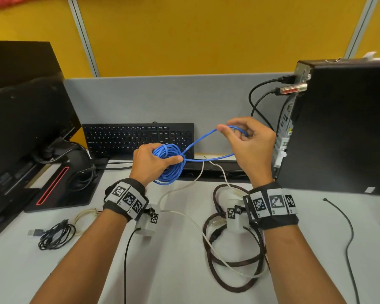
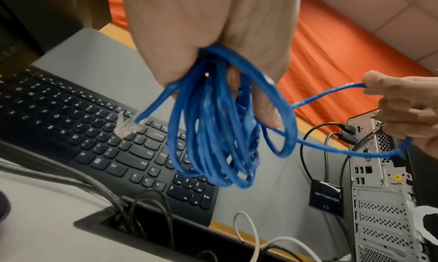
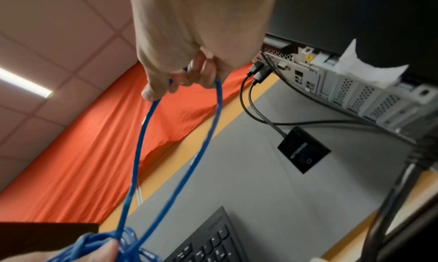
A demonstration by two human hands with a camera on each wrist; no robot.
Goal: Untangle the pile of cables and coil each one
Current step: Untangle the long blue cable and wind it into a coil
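Note:
My left hand [image 1: 154, 163] grips a coil of blue network cable [image 1: 169, 165] above the desk, thumb pressed across the loops. In the left wrist view the blue coil [image 2: 213, 134] hangs from my fingers with its clear plug [image 2: 125, 127] dangling free. My right hand [image 1: 244, 137] is raised to the right and pinches a loose loop of the same blue cable [image 3: 142, 144], which runs back down to the coil. On the desk lie a brown cable [image 1: 235, 264], a white cable [image 1: 206, 235] and a coiled black USB cable [image 1: 55, 235].
A black keyboard [image 1: 138, 137] leans against the grey partition [image 1: 173, 97]. Monitors [image 1: 24, 119] stand at the left, a black computer tower [image 1: 338, 128] at the right. A thin black cable [image 1: 349, 238] lies on the right of the desk. A cable slot [image 2: 142, 228] opens behind the desk.

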